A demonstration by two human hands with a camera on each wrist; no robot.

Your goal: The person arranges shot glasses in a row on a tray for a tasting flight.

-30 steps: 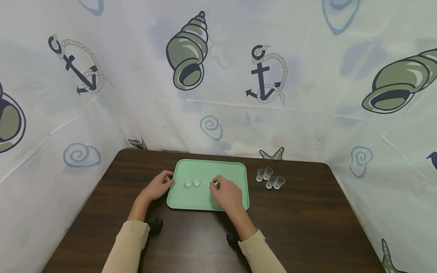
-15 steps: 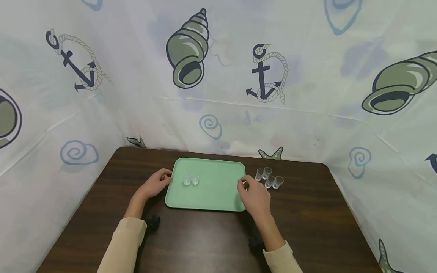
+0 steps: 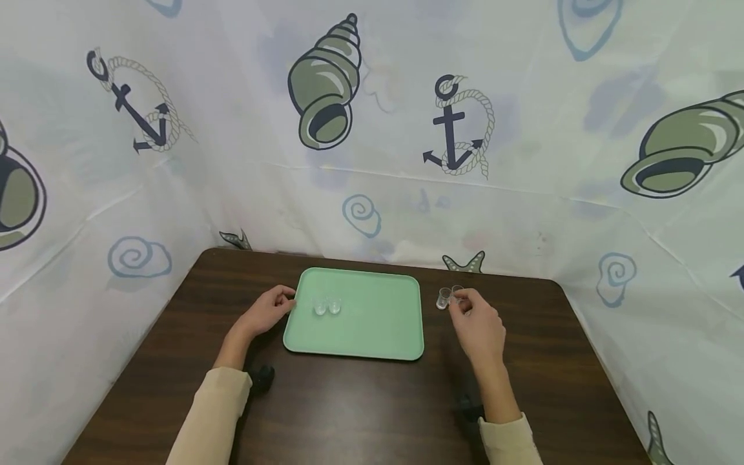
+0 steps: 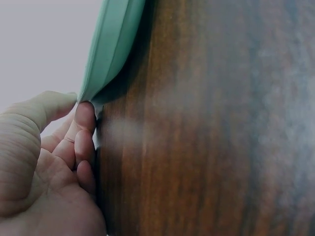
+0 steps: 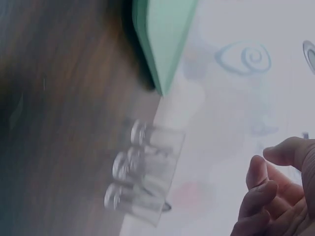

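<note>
A light green tray (image 3: 372,329) lies on the dark wooden table. My left hand (image 3: 267,311) holds its left edge; in the left wrist view the thumb lies over the tray's rim (image 4: 109,44) with the fingers (image 4: 84,117) beneath. Two small clear shot glasses (image 3: 320,309) stand side by side on the tray's left half. Several more shot glasses (image 3: 444,298) are grouped right of the tray, partly hidden behind my right hand (image 3: 481,328). The right wrist view shows that hand's fingers (image 5: 260,194) loosely curled, nothing between them, apart from the grouped glasses (image 5: 130,196).
Brown table (image 3: 349,407) surface extends in front of the tray and on both sides. A pale curtain (image 3: 395,129) printed with shells and anchors hangs behind the table and along its sides.
My right hand has moved from above the tray, rightward past its edge, to the grouped glasses, covering some of them. My left hand has stayed at the tray's left edge.
</note>
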